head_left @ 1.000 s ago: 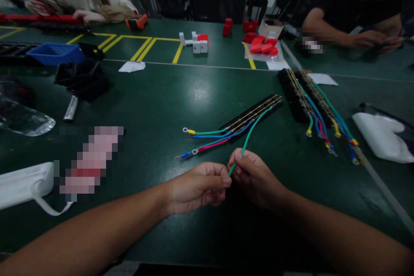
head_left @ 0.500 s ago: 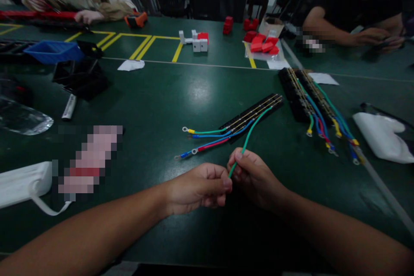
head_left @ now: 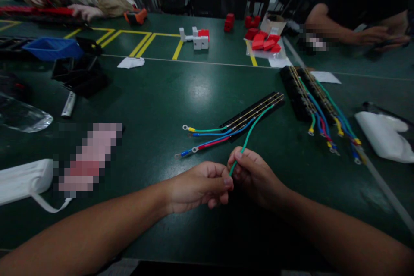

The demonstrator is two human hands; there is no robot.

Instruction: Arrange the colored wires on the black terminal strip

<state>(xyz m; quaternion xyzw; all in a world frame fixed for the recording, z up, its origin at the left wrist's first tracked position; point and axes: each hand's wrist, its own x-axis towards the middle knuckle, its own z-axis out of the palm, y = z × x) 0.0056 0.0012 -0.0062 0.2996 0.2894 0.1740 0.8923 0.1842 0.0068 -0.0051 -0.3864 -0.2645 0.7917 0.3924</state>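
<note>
Between the thumb and fingers of my right hand [head_left: 250, 168] runs a green wire [head_left: 251, 131], pinched a short way from its near end. My left hand [head_left: 207, 185] pinches that near end, and its tip is hidden in the fingers. The wire's far end joins a black terminal strip [head_left: 257, 114] with brass-coloured bars, lying slanted on the table. Other wires come off the same strip toward the left: a green wire [head_left: 208, 130] with a yellow-sleeved ring terminal [head_left: 185, 127], blue wires [head_left: 213, 134] and a red wire [head_left: 215, 142], also with ring terminals.
Two more wired strips [head_left: 299, 95] lie to the right, near a white mask-like item [head_left: 381, 133]. Red parts in a bag [head_left: 265, 43], white-and-red blocks [head_left: 200, 41], a blue bin [head_left: 53, 48] and black trays [head_left: 79, 73] stand farther off. Two people sit across the table.
Both hands keep their pinch on the green wire with hardly any movement. The view has shifted very slightly; at the far left a person's hand has moved a little.
</note>
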